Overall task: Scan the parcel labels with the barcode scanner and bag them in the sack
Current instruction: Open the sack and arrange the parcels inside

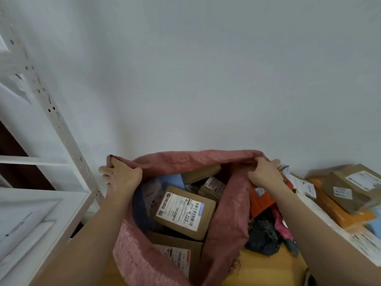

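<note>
a: where's the sack?

b: pink woven sack sits lower centre of the frame, mouth wide open, right in front of you against the white wall.

a: and my hands?

b: your left hand grips the rim at the sack's left corner, fingers curled over the edge w/ the fabric bunched under them. your right hand pinches the rim on the right side, fingers folded round the cloth. both grips clamped on the sack, nothing else in them.

a: what's inside?

b: several parcels. a brown box lies on top near the middle, tilted, white barcode label facing up. another cardboard box w/ a label sits below it toward the bottom of the frame. a blue soft parcel and more brown boxes lie farther back in the sack, partly hidden.

a: outside the sack?

b: right of the frame, a heap of parcels: orange packet touching the sack's right side, dark bag below it, brown labelled boxes stacked at far right on an orange-yellow box. white metal shelving fills the left side. can't see a scanner anywhere in this view.
</note>
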Demonstrator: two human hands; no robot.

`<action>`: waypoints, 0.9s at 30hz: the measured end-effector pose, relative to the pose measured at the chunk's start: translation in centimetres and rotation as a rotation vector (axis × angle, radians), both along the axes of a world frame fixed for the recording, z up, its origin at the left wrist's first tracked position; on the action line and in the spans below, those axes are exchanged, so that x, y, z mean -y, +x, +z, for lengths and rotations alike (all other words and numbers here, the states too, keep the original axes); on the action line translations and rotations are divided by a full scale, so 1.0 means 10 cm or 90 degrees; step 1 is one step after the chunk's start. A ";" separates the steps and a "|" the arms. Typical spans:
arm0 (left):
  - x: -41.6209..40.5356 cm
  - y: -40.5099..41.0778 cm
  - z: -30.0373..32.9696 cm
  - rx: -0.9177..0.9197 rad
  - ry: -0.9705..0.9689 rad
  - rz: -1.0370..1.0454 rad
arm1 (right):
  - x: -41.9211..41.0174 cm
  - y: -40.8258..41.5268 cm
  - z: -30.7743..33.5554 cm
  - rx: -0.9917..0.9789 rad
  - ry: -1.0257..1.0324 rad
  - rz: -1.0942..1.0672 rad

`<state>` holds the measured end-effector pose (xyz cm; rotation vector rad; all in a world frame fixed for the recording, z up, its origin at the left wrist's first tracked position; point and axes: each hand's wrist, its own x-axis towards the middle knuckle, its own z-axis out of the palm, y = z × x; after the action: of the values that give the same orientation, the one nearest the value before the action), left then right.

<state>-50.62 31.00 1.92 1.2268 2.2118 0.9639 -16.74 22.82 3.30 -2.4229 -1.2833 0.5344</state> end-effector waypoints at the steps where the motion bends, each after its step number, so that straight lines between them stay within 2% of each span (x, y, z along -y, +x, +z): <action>1: 0.04 0.04 0.03 -0.044 0.008 0.011 | 0.02 -0.02 -0.01 0.038 0.026 -0.011; 5: 0.09 0.20 0.07 -0.218 0.203 -0.007 | 0.09 -0.19 0.05 0.171 0.231 0.037; 7: 0.13 0.29 0.02 -0.276 0.279 -0.047 | 0.10 -0.28 0.10 0.123 0.332 0.153; 8: 0.16 0.33 -0.03 -0.300 0.306 -0.069 | 0.11 -0.32 0.10 0.066 0.341 0.228; 10: 0.19 0.35 -0.15 -0.365 0.353 -0.144 | 0.17 -0.37 0.01 -0.028 0.240 0.349; 12: 0.18 0.33 -0.30 -0.458 0.373 -0.309 | 0.23 -0.36 -0.14 0.013 0.005 0.389; 13: 0.18 0.32 -0.38 -0.521 0.345 -0.412 | 0.25 -0.32 -0.23 0.066 -0.112 0.375; 15: 0.16 0.27 -0.49 -0.675 0.199 -0.562 | 0.31 -0.21 -0.38 0.143 -0.285 0.332; 17: 0.15 0.23 -0.54 -0.798 0.048 -0.586 | 0.37 -0.11 -0.48 0.156 -0.356 0.311; 19: 0.15 0.22 -0.56 -0.843 0.016 -0.547 | 0.40 -0.04 -0.54 0.132 -0.347 0.306; 21: 0.15 0.25 -0.47 -0.777 0.089 -0.471 | 0.41 0.00 -0.56 0.104 -0.264 0.297; 22: 0.12 0.27 -0.40 -0.700 0.161 -0.414 | 0.41 0.00 -0.55 0.087 -0.202 0.290; 24: 0.03 0.31 -0.21 -0.489 0.337 -0.256 | 0.41 0.00 -0.52 0.069 -0.065 0.261; 25: -0.02 0.33 -0.09 -0.374 0.386 -0.169 | 0.40 0.01 -0.50 0.087 -0.006 0.245; 27: -0.11 0.36 0.07 -0.198 0.382 -0.062 | 0.38 0.01 -0.48 0.131 0.067 0.236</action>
<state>-47.00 32.14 2.66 1.8333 2.1223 1.5545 -16.64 19.05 -1.52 -2.2069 -1.8167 0.3043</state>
